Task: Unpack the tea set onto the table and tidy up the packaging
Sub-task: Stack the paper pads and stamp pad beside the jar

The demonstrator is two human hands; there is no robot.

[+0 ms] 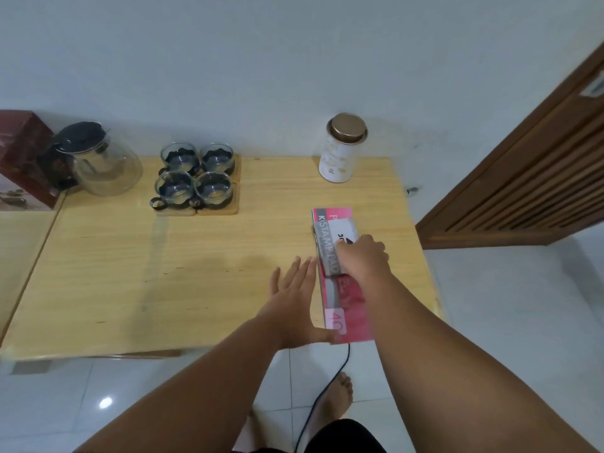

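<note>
A small grey box [330, 246] (the words "STAMP PAD" run along its side) is being gripped from above by the right hand [362, 256], whose fingers are curled over its near end. The grey box is being rested on top of a long flat pink box [346, 312], which is lying along the right edge of the wooden table [163, 273]. The left hand [294, 295] is being held flat and released, fingers straight and spread over the tabletop just beside the pink box, the thumb touching that box's near left corner.

The tea set is being shown at the far side of the table: a glass teapot [104, 165] with a black lid at the far left, and four glass cups [196, 178] being carried in a square on wooden coasters [218, 211] near it. A dark red carton [23, 158] is being seen left of the teapot. A white tin [340, 158] with a bronze lid is standing upright at the far right, well apart from the cups.
</note>
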